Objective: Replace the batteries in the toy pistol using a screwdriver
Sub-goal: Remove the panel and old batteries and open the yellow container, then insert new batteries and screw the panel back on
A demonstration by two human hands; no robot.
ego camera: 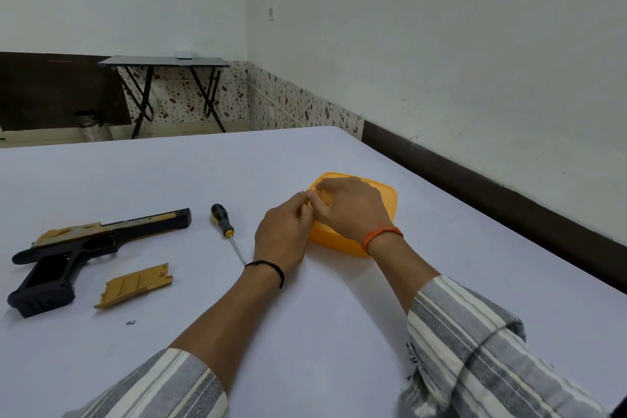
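The black and tan toy pistol (84, 248) lies on its side at the left of the table, its grip compartment open. Its tan battery cover (135, 285) lies just in front of it, and a small screw (131, 322) sits nearer to me. A screwdriver (225, 227) with a black and yellow handle lies between the pistol and my hands. My left hand (283, 234) and right hand (349, 207) are both at an orange lidded box (386, 200), fingertips curled onto the lid's near-left edge. The fingers hide what they pinch.
The white table (305, 332) ends at a far edge and runs along a wall with a dark skirting on the right. A folding side table (169, 61) and a metal bin (90, 125) stand on the floor beyond.
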